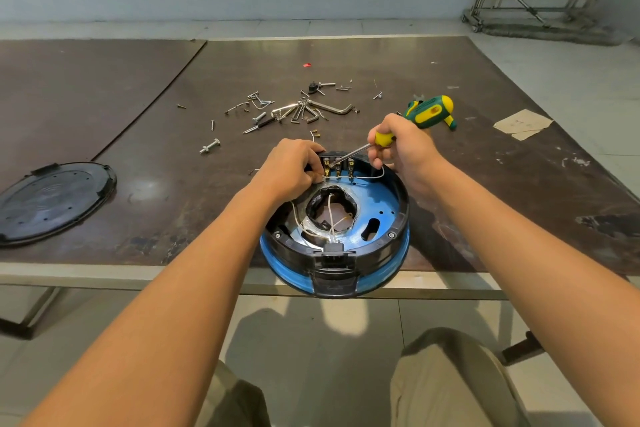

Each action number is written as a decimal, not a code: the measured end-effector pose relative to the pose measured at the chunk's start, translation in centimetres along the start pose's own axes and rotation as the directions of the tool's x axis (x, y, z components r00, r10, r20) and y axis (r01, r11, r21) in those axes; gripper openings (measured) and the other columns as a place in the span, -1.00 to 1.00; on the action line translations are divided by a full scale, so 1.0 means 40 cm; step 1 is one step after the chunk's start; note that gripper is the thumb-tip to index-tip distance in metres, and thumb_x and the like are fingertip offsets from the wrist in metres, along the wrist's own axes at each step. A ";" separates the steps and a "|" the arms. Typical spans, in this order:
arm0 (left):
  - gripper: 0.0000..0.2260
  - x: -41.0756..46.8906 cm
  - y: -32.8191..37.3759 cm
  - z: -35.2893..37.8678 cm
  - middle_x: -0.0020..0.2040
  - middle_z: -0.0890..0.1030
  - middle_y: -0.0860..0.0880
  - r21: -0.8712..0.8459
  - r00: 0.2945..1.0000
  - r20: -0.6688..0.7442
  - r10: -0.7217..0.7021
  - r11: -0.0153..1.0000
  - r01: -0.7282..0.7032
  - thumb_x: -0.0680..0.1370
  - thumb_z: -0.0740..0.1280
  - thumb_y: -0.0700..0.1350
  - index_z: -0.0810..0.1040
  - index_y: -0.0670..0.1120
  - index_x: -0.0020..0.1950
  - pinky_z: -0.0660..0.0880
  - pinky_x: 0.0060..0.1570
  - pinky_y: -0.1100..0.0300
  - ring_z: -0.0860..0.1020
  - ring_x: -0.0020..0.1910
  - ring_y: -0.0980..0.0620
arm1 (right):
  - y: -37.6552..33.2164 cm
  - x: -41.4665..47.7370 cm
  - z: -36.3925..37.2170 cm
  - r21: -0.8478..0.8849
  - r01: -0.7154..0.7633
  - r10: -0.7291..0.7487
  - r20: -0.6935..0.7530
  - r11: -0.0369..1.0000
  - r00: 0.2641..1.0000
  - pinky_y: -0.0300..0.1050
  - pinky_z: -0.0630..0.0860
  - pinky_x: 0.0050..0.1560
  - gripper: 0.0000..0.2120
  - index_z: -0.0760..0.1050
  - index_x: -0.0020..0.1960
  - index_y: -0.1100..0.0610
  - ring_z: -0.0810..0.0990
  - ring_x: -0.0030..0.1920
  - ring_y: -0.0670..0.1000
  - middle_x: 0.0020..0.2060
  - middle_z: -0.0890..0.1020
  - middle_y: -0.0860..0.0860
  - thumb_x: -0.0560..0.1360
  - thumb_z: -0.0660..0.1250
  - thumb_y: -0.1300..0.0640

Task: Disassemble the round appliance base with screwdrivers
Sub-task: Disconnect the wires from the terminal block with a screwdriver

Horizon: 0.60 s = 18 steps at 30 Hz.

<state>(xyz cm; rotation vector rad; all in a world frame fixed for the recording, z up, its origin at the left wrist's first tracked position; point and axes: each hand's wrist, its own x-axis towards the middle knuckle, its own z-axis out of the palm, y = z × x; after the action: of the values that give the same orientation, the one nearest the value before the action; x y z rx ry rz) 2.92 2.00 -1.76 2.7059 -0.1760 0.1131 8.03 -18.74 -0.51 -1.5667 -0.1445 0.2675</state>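
Observation:
The round appliance base [384, 204], blue inside with a black rim, lies open side up at the table's front edge and overhangs it. White wires run from its central hole to brass terminals [338, 166] at the far rim. My left hand [289, 168] pinches a wire end at the leftmost terminal. My right hand [403, 146] grips a green and yellow screwdriver [420, 114]. Its metal shaft slants down to the left, and its tip touches the terminals.
A removed black round cover [52, 201] lies at the left on the brown table [173, 149]. Several loose screws, bolts and hex keys [301, 111] are scattered beyond the base. A paper scrap [523, 123] lies at the right. My knees are below the table edge.

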 end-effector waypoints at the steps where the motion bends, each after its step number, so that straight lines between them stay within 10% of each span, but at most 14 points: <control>1: -0.87 0.000 0.000 0.000 0.37 0.54 -0.02 -0.003 1.000 -0.001 0.000 1.000 0.000 0.48 0.46 -0.26 0.74 -0.06 -0.06 0.48 0.27 0.00 0.53 0.28 -0.05 | 0.001 0.004 0.000 0.026 -0.009 0.009 -0.024 1.000 1.000 -0.15 0.48 -0.35 -0.77 0.62 -0.48 0.02 0.53 -0.38 0.01 -0.42 0.59 0.01 0.29 0.28 0.03; 18: -0.88 -0.004 0.007 -0.005 0.37 0.55 -0.03 0.016 1.000 -0.004 0.022 1.000 -0.022 0.49 0.46 -0.25 0.75 -0.11 -0.02 0.47 0.28 0.03 0.54 0.26 -0.06 | -0.006 0.038 0.013 0.276 -0.096 0.142 -0.151 0.956 0.978 -0.23 0.32 -0.53 -0.88 0.40 -0.25 0.18 0.46 -0.51 -0.03 -0.48 0.54 0.00 0.47 0.20 0.24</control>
<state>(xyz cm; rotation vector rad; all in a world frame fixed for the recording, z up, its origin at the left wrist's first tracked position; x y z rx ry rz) 2.70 1.85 -1.46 2.7201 -0.2046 0.1277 9.38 -17.85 -0.38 -1.3228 0.1169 0.2360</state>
